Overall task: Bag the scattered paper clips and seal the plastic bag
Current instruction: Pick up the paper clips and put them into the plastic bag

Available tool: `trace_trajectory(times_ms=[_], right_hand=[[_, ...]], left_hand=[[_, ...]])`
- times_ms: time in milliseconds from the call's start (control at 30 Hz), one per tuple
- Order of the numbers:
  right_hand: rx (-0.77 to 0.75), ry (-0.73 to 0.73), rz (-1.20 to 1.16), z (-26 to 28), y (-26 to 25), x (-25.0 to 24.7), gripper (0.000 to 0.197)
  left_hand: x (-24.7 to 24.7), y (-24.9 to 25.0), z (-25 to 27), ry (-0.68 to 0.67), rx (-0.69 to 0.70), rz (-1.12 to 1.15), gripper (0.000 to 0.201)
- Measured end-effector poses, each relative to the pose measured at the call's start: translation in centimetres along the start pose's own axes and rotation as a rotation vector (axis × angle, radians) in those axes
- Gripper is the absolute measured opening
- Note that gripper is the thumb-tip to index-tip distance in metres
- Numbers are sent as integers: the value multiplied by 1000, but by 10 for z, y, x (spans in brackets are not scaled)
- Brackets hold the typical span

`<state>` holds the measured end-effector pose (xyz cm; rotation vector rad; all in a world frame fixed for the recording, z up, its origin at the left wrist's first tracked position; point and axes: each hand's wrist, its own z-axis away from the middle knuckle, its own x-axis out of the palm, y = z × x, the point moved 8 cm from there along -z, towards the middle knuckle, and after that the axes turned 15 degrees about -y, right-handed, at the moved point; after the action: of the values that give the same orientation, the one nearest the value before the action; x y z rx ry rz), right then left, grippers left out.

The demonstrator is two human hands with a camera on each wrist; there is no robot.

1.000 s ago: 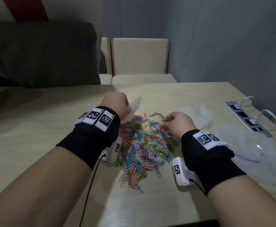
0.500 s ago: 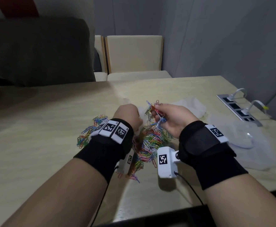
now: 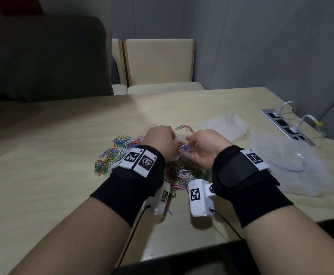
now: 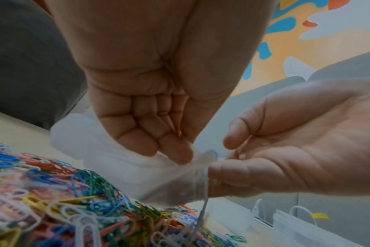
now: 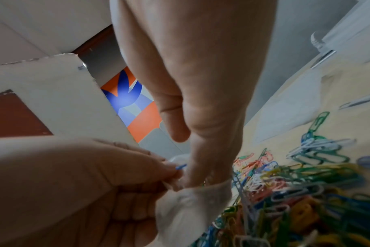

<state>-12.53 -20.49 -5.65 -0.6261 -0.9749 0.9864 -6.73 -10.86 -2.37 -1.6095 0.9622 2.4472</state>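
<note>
A heap of coloured paper clips [image 3: 114, 155] [image 4: 74, 200] [image 5: 296, 192] lies on the beige table [image 3: 43, 175]. Just above the heap my left hand [image 3: 160, 141] [image 4: 180, 150] pinches the mouth of a small translucent plastic bag [image 4: 120, 170] [image 5: 190, 208] [image 3: 179, 138] between thumb and curled fingers. My right hand [image 3: 199, 145] [image 4: 228, 155] [image 5: 201, 175] meets it at the bag's opening, fingertips pinched on a few clips. A blue clip [image 5: 181, 166] pokes out between the two hands. A white clip [image 4: 203, 208] dangles below the bag's mouth. What is inside the bag is hidden.
A crumpled plastic bag [image 3: 225, 126] lies behind the heap to the right. Further right sits a larger clear bag with a clear dish [image 3: 289, 163]. A socket strip [image 3: 285, 126] with white cables lines the right edge. Chairs [image 3: 158, 62] stand beyond the table.
My right hand has lifted a bunch of clips off the heap and carried them to the bag's mouth. My left hand has come nearer and rightward with the bag to meet it.
</note>
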Motion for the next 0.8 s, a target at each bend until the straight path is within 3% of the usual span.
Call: trace_trajectory(times_ms=[100, 200, 267, 367, 467, 567, 667, 800], right_hand=[[-19, 17, 186, -1, -7, 0, 25], [-57, 60, 533, 1, -21, 1, 20], [-122, 149, 716, 7, -33, -6, 23], [-174, 320, 1078, 23, -50, -13, 6], [120, 312, 1383, 26, -30, -28, 39], [410, 234, 1515, 27, 2, -38, 78], [447, 180, 1570, 20, 17, -34, 92], [359, 148, 1583, 8, 21, -19, 73]], left_hand=[[4, 4, -2, -12, 13, -19, 21], [3, 3, -2, -9, 16, 5, 25], [2, 1, 0, 3, 16, 23, 26], [-1, -1, 4, 22, 20, 48, 28], [-4, -4, 8, 47, 16, 72, 27], [-5, -5, 10, 61, 17, 81, 26], [-5, -5, 13, 69, 17, 84, 25], [-8, -6, 16, 85, 10, 108, 25]])
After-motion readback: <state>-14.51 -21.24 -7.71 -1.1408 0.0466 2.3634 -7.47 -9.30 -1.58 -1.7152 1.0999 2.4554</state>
